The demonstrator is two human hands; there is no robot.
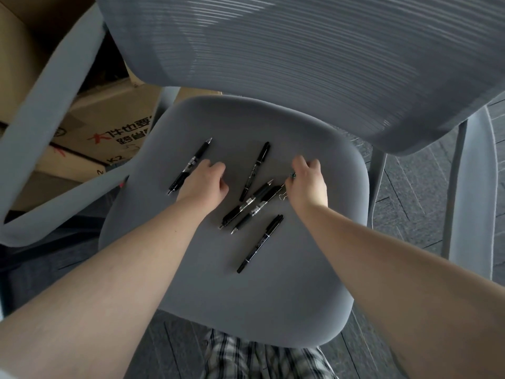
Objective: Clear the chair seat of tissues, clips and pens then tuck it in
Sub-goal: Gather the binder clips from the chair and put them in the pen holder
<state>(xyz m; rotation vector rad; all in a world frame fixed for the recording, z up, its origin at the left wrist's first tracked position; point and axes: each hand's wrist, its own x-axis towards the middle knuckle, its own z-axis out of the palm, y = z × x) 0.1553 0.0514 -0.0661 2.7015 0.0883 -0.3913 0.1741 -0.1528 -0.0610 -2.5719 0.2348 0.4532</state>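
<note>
Grey chair seat holds five pens; left hand, fingers curled, hides part of one pen; right hand pinches clips, mostly hidden.

Dim, soft daylight, faint shadows; wide-angle bending and blur toward edges

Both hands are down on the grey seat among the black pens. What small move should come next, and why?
Probably the right hand should close on the small metal binder clips at its fingertips and lift them off the grey chair seat. Its fingers are already curled over them, while the five black pens lie loose, and the left hand, beside the leftmost pen, looks empty. No tissues show.
</note>
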